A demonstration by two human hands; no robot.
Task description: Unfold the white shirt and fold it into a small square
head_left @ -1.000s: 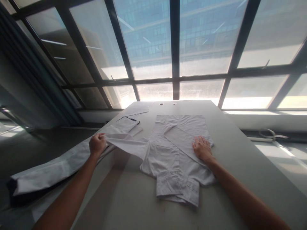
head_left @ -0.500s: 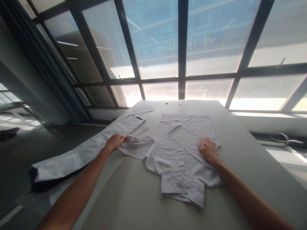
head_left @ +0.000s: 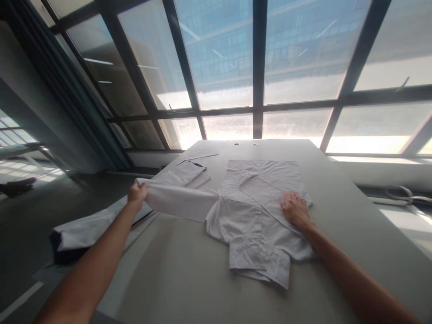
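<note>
A white shirt [head_left: 243, 211] lies on the white table, its collar end toward me and one sleeve folded across its body. My left hand [head_left: 137, 193] is closed on the end of the other sleeve, which stretches out to the left, pulled taut and raised off the table. On the shirt's right side my right hand [head_left: 295, 208] lies flat, fingers spread, over the folded sleeve and the cloth. Beneath and behind the stretched sleeve is another pile of white cloth [head_left: 97, 225] with a dark edge, partly hidden by my left arm.
The white table [head_left: 337, 216] reaches to the tall windows [head_left: 222, 58], with a round hole [head_left: 236, 144] near its far edge. The white cloth pile hangs past the table's left edge. A dark curtain [head_left: 67, 90] hangs at left.
My left hand has moved left and slightly up, drawing the sleeve from a slack, crumpled shape into a straight stretch. My right hand stays on the shirt.
</note>
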